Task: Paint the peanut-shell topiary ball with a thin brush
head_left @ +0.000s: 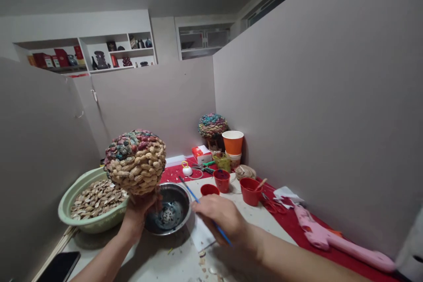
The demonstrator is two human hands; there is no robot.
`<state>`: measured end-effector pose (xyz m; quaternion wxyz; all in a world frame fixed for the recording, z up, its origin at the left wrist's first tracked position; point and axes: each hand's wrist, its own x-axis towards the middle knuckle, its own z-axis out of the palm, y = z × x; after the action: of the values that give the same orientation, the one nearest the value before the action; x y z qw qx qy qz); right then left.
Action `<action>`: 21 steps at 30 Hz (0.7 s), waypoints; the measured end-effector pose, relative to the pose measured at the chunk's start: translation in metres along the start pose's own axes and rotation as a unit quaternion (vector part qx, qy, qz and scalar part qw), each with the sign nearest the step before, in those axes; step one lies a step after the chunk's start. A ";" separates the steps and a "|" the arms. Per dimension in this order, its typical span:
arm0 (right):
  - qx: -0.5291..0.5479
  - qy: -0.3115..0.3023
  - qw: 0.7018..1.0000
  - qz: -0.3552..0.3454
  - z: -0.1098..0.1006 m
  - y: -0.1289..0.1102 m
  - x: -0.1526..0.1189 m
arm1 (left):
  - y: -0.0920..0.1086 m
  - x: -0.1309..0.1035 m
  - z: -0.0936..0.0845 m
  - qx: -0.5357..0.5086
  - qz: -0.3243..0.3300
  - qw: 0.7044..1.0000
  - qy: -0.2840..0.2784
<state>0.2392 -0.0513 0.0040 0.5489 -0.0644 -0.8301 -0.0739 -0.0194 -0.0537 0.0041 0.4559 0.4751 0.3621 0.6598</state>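
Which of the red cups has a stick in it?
The rightmost red cup: a wooden stick leans out of it. None shows in the middle cup or the left cup.

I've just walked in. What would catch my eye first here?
Probably the big peanut-covered ball, patchily coloured on top, held up in the left hand near the metal bowl. Next, perhaps the slim blue brush in the right hand, then the pale green basin of shells at the picture's left.
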 end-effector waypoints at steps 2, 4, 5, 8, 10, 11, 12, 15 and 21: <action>-0.026 -0.047 0.998 -0.012 0.020 -0.001 -0.009 | 0.000 0.000 0.000 -0.003 0.008 1.000 0.014; -0.050 -0.087 0.995 -0.020 0.036 -0.002 -0.015 | 0.000 0.000 0.000 -0.006 0.020 0.999 0.025; -0.061 -0.103 0.993 -0.023 0.043 -0.003 -0.017 | 0.000 0.000 -0.001 -0.006 0.027 0.999 0.030; -0.090 -0.137 0.986 -0.028 0.060 -0.002 -0.022 | 0.001 0.000 -0.003 -0.004 0.046 0.998 0.040; -0.105 -0.146 0.983 -0.033 0.068 0.001 -0.024 | 0.003 0.001 -0.003 -0.004 0.053 0.997 0.048; -0.109 -0.147 0.982 -0.037 0.072 0.003 -0.026 | 0.004 0.001 -0.003 -0.006 0.054 0.997 0.052; -0.112 -0.147 0.982 -0.043 0.075 0.005 -0.028 | 0.005 0.001 -0.003 -0.010 0.054 0.997 0.057; -0.114 -0.134 0.982 -0.067 0.084 0.012 -0.034 | 0.006 0.001 -0.001 -0.015 0.053 0.996 0.070; -0.122 -0.072 0.982 -0.126 0.095 0.021 -0.050 | 0.000 0.001 -0.003 -0.011 0.044 0.996 0.080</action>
<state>0.1772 -0.0138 -0.0772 0.4620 -0.0310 -0.8538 -0.2378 -0.0226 -0.0533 0.0038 0.4014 0.4310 0.3685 0.7192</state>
